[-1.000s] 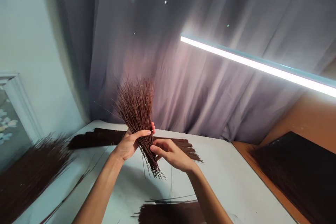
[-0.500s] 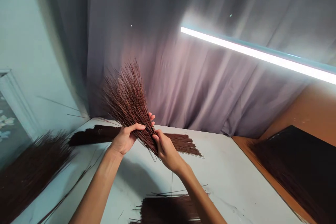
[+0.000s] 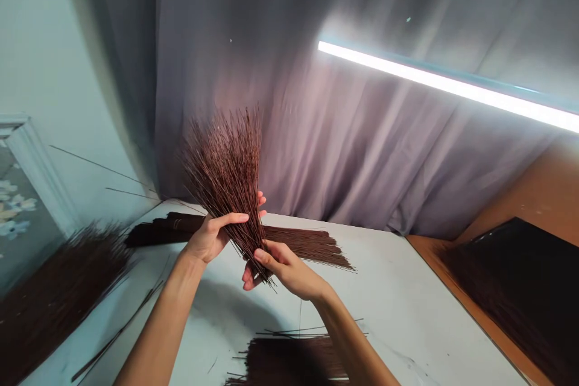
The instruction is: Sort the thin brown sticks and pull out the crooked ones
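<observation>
My left hand (image 3: 212, 235) is wrapped around the middle of a bundle of thin dark brown sticks (image 3: 228, 172), held upright above the white table (image 3: 407, 307) with the tips fanning out at the top. My right hand (image 3: 280, 268) pinches the bundle's lower end, thumb on top and fingers under the stick ends. Both hands are closed on the same bundle.
A flat pile of the same sticks (image 3: 307, 247) lies behind my hands, another pile (image 3: 289, 362) near the front edge, a loose heap (image 3: 49, 295) at the left. A dark stack (image 3: 520, 289) lies on the brown surface at right. A grey curtain (image 3: 362, 145) hangs behind.
The bundle has tilted back toward upright. My right hand has slid down to the bundle's lower end and now pinches it from below.
</observation>
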The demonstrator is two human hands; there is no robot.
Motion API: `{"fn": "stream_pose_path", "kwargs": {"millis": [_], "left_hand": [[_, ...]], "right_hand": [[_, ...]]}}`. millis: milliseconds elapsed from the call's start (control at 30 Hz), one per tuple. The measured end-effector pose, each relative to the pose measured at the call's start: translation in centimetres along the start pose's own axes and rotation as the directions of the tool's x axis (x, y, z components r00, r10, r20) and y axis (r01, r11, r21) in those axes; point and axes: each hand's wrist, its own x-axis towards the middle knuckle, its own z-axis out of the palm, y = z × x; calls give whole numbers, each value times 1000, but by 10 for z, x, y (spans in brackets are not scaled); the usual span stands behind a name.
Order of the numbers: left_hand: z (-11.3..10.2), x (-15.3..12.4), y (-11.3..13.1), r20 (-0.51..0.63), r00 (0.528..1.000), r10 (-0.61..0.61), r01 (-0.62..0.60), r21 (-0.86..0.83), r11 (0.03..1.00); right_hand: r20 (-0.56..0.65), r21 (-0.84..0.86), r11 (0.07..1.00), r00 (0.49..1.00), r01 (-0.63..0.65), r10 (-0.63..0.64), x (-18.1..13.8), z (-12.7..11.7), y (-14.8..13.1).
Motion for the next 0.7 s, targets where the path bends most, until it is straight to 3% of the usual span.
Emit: {"fn": "stream_pose_path", "kwargs": {"millis": [167,333,433,567,700], "left_hand": [[-5,3,-1,-47,998,32,-34,-31,999],[-9,5,-3,-62,997,39,-44,-79,996],[-10,6,-3,-69,997,37,-43,-84,996],[-14,7,-5,-142,989,29,-41,-79,996],[-14,7,-4,-170,985,12,-21,-49,999]], "right_hand": [[-184,-29,996,979,84,-88,6,9,5],[-384,-140,982,907,126,-171,13,22,17],[-486,-142,985,860,99,-156,17,24,25],[-407,-20,998,911,66,-69,18,19,24],[-167,49,998,986,30,-21,8,6,8]]}}
